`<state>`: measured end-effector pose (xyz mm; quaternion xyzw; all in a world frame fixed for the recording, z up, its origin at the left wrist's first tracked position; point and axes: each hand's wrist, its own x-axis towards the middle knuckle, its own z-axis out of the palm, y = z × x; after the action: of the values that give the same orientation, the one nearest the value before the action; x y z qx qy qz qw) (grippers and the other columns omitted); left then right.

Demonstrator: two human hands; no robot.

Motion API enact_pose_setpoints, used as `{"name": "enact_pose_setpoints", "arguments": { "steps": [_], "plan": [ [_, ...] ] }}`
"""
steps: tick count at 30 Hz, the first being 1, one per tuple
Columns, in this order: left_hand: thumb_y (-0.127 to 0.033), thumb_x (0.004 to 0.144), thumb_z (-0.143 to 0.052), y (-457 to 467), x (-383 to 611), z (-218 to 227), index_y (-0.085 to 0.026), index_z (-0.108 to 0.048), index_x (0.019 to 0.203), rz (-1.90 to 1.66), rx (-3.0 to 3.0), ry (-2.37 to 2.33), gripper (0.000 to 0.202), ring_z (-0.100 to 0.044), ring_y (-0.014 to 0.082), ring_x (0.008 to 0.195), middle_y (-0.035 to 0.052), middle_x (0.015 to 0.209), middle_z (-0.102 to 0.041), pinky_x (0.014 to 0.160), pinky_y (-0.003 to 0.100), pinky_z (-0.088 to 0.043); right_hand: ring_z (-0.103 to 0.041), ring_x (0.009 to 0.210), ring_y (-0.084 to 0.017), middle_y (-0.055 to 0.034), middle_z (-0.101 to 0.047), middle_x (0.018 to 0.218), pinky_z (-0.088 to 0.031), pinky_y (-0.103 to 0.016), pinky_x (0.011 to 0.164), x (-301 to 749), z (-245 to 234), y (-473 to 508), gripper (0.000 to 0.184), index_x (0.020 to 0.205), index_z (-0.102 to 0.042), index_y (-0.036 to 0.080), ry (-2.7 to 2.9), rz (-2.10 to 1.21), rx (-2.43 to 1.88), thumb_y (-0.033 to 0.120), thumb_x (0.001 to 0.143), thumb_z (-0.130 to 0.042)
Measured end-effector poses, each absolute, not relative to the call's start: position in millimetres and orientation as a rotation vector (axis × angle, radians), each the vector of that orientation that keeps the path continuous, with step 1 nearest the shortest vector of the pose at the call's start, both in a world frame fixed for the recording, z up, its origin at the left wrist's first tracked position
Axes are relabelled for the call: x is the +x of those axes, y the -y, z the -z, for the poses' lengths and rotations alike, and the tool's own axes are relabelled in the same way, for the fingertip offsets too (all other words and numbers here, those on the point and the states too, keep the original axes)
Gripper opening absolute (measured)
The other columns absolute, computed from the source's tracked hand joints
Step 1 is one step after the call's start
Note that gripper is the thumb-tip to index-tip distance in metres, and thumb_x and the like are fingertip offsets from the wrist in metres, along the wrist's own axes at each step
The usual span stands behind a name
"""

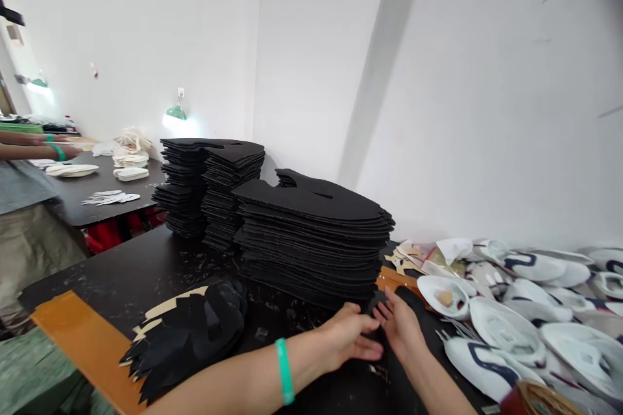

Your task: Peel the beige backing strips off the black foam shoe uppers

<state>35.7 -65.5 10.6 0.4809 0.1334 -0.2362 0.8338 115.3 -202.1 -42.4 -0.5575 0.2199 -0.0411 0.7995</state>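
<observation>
Black sheet [407,302] lay at the front right corner of the nearest stack, its edge touching your right hand [398,327], whose fingers [388,311] were spread. Your left hand [345,337], wearing a green wristband [285,371], sat just beside it, with fingers [365,345] extended and loosely together. Neither hand showed a pinch, and your open hands faced each other, bracketing the sheet from both sides without bending it.

Behind them rose a stack of black sheets [311,233], with two taller stacks [183,188] beyond. To the left, loose black cutouts [189,337] lay on a dark table [121,279] beside orange tape [82,350]. White shoe parts [506,363] crowded the right. Another person's arms [39,152] worked at a far table.
</observation>
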Motion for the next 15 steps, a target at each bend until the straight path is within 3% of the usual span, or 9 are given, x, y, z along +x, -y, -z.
{"name": "enact_pose_setpoints", "arguments": {
  "steps": [2, 4, 6, 8, 10, 15],
  "plan": [
    [-0.016, 0.067, -0.066, 20.5, 14.1, -25.5, -0.013, -0.061, 0.094, 0.482, 1.164, -0.067, 0.027, -0.064, 0.0187, 0.070, 0.0091, 0.087, -0.066, 0.066, 0.030, -0.051, -0.063, 0.104, -0.022, -0.0055, -0.060, 0.110, -0.056, -0.033, 0.084, 89.7, 48.0, 200.8, 0.027, 0.094, -0.053, 0.024, -0.450, 0.053, -1.126, 0.032, 0.073, -0.068],
    [-0.018, 0.068, -0.058, -37.9, 5.5, -42.2, -0.015, -0.064, 0.080, -0.050, 1.351, -0.042, 0.014, -0.056, 0.0117, 0.063, 0.0031, 0.075, -0.063, 0.057, 0.021, -0.044, -0.064, 0.103, -0.022, -0.0061, -0.059, 0.111, -0.056, -0.033, 0.088, 70.1, 49.6, 195.7, 0.024, 0.093, -0.054, 0.024, -0.418, -0.003, -1.023, 0.030, 0.074, -0.068],
    [-0.020, 0.071, -0.054, -100.3, 14.1, -55.4, -0.018, -0.062, 0.081, -0.608, 1.388, -0.144, 0.013, -0.054, 0.0106, 0.068, -0.0004, 0.074, -0.059, 0.064, 0.019, -0.045, -0.064, 0.104, -0.022, -0.0077, -0.061, 0.108, -0.054, -0.034, 0.093, 60.4, 45.8, 187.4, 0.019, 0.092, -0.055, 0.023, -0.439, -0.063, -0.918, 0.029, 0.078, -0.066],
    [-0.020, 0.070, -0.054, -153.7, 35.4, -60.1, -0.020, -0.059, 0.086, -0.870, 1.251, -0.365, 0.017, -0.057, 0.0103, 0.077, -0.0018, 0.081, -0.060, 0.073, 0.018, -0.047, -0.063, 0.107, -0.023, -0.0095, -0.062, 0.104, -0.052, -0.036, 0.096, 60.7, 38.5, 176.8, 0.015, 0.092, -0.055, 0.022, -0.507, -0.104, -0.853, 0.030, 0.082, -0.062],
    [-0.020, 0.073, -0.053, -187.9, 60.4, -55.1, -0.018, -0.058, 0.087, -0.826, 1.232, -0.473, 0.015, -0.059, 0.0105, 0.084, -0.0002, 0.088, -0.062, 0.079, 0.019, -0.048, -0.060, 0.113, -0.023, -0.0097, -0.064, 0.101, -0.050, -0.035, 0.100, 67.9, 31.2, 165.1, 0.012, 0.092, -0.055, 0.022, -0.556, -0.113, -0.824, 0.032, 0.085, -0.057],
    [-0.027, 0.076, -0.060, -190.1, 103.2, -28.3, -0.016, -0.063, 0.078, -0.428, 1.262, -0.544, 0.011, -0.062, 0.0151, 0.066, 0.0025, 0.068, -0.065, 0.067, 0.027, -0.054, -0.057, 0.119, -0.022, -0.0045, -0.069, 0.102, -0.047, -0.036, 0.104, 89.9, 23.4, 140.5, 0.017, 0.095, -0.058, 0.024, -0.554, -0.085, -0.804, 0.038, 0.090, -0.049]
  ]
}}
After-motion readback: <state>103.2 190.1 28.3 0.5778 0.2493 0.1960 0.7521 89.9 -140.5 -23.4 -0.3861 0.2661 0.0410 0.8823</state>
